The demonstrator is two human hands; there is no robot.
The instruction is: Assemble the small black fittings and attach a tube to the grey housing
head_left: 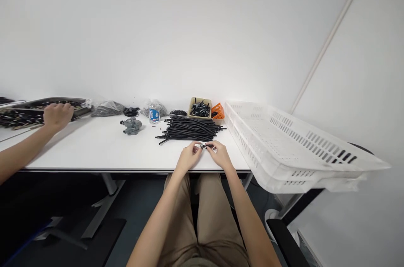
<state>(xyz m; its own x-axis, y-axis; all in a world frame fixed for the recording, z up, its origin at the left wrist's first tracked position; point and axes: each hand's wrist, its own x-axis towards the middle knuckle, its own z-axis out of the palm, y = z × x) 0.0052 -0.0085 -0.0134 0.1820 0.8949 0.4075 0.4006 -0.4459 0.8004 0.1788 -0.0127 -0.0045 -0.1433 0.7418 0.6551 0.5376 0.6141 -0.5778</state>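
Note:
Near the front edge of the white table, my left hand (190,155) pinches a small light-coloured part (201,145) between thumb and fingers. Facing it, my right hand (218,153) grips a small black piece (208,146) that meets the light part. The details of both pieces are too small to tell. Just behind my hands lies a pile of black tubes (189,128), stretched left to right. A yellow bin (200,117) of dark parts and an orange basket (221,109) stand behind the pile.
A large white crate (274,162) stands on the right. Left of the tubes are a bottle (154,114), a grey fitting (131,125) and a plastic bag (108,109). Another person's hand (58,116) is at a metal tray (83,111) on the far left.

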